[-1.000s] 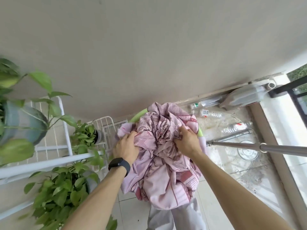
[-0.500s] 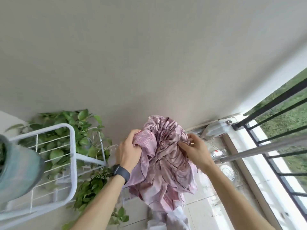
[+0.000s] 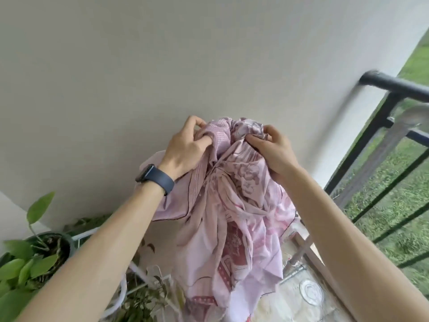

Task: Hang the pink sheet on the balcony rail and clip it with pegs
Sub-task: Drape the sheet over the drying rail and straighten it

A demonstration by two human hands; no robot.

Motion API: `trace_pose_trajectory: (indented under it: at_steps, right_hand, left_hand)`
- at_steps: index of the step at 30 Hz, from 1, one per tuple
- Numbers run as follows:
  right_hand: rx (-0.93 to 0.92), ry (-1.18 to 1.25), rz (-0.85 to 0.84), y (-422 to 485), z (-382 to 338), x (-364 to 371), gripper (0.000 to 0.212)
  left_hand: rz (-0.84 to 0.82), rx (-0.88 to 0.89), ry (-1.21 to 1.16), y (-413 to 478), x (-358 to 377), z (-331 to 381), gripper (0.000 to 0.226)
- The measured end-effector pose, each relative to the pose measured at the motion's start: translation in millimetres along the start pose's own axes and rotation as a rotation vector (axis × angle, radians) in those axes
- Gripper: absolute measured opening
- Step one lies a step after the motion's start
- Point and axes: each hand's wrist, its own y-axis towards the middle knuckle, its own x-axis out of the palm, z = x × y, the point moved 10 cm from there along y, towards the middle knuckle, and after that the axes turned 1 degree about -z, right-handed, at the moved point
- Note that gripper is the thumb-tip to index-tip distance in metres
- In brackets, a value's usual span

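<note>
The pink patterned sheet [image 3: 229, 217] hangs bunched in front of me, held high against the pale wall. My left hand [image 3: 185, 149], with a dark watch on its wrist, grips the bunched top on the left. My right hand [image 3: 271, 152] grips the top folds on the right. The rest of the sheet drapes down between my forearms. The black balcony rail [image 3: 394, 86] runs at the upper right, apart from the sheet. No pegs are in view.
Potted green plants [image 3: 25, 270] and a white wire rack [image 3: 139, 273] stand at the lower left. Black railing bars [image 3: 362, 147] with grass beyond fill the right side. A metal pole [image 3: 299, 259] and a clear glass dish [image 3: 311, 292] are at the lower right.
Both hands have lifted the bunched sheet higher and out of the green basket. My view has swung up and right, bringing the black balcony rail into sight.
</note>
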Motion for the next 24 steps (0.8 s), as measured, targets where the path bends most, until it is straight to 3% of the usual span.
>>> trace_pose_trajectory:
  at_steps: [2,5,7,9,11,15,16,19,20,22,24]
  right_hand:
    - [-0.070,0.056,0.033,8.5,-43.0,-5.4,0.011]
    - [-0.150,0.166,0.068,20.0,-96.4,-15.3,0.011]
    - [-0.198,0.174,0.085,27.9,-125.7,-20.9,0.011]
    - [-0.242,0.141,0.087,32.9,-150.5,-25.5,0.010]
    - [-0.271,0.130,0.101,33.9,-167.7,-39.6,0.010]
    - [-0.330,-0.014,0.101,26.4,-187.5,-85.3,0.021]
    - [-0.348,-0.138,0.079,23.8,-188.6,-95.2,0.038]
    - [-0.294,-0.706,0.010,24.5,-171.1,-117.6,0.121]
    - [-0.276,-0.799,-0.003,28.7,-164.4,-126.2,0.129]
    - [-0.236,-0.929,0.029,39.9,-158.6,-148.3,0.107]
    - [-0.277,-1.131,0.150,52.1,-170.7,-172.2,0.052]
  left_hand:
    - [-0.127,0.083,-0.042,14.3,-1.3,38.1,0.041]
    - [-0.281,0.187,0.068,27.5,13.5,84.9,0.098]
    - [-0.185,0.236,0.384,36.3,22.0,109.1,0.130]
    - [-0.043,0.279,0.579,42.6,30.7,131.7,0.139]
    - [0.013,0.369,0.609,49.2,42.1,155.0,0.125]
    - [0.098,0.505,0.564,71.8,44.4,191.9,0.071]
    - [0.157,0.504,0.493,78.1,37.6,198.8,0.059]
    - [0.303,0.420,0.082,98.0,10.7,207.5,0.036]
    - [0.317,0.373,-0.057,106.0,3.2,208.7,0.031]
    - [0.315,0.334,-0.223,119.6,-7.2,217.3,0.023]
    - [0.316,0.370,-0.187,127.4,-12.9,231.4,0.018]
